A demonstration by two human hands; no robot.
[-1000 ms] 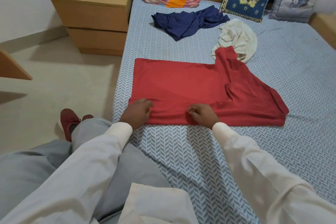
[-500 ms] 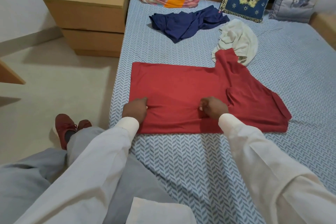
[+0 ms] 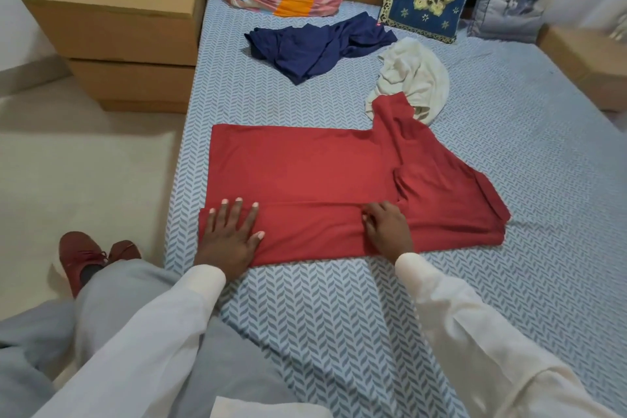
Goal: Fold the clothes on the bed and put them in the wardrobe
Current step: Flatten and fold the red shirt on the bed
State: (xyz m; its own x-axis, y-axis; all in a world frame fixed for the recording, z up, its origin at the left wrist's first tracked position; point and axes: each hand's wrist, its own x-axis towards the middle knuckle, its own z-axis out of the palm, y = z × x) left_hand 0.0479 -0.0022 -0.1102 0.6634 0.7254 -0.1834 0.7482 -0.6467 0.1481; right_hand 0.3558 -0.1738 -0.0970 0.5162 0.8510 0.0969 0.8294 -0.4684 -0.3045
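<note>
The red shirt [image 3: 305, 163] is laid flat by the left edge of the bed [image 3: 339, 316], its near side folded over in a strip. The strip is pressed by the left hand [image 3: 230, 237], fingers spread. The right hand [image 3: 388, 231] is set on the fold with fingers bent; a pinch cannot be told. Bare sheet is seen nearer, and a cream garment [image 3: 417, 78] is overlapped by the sleeve.
</note>
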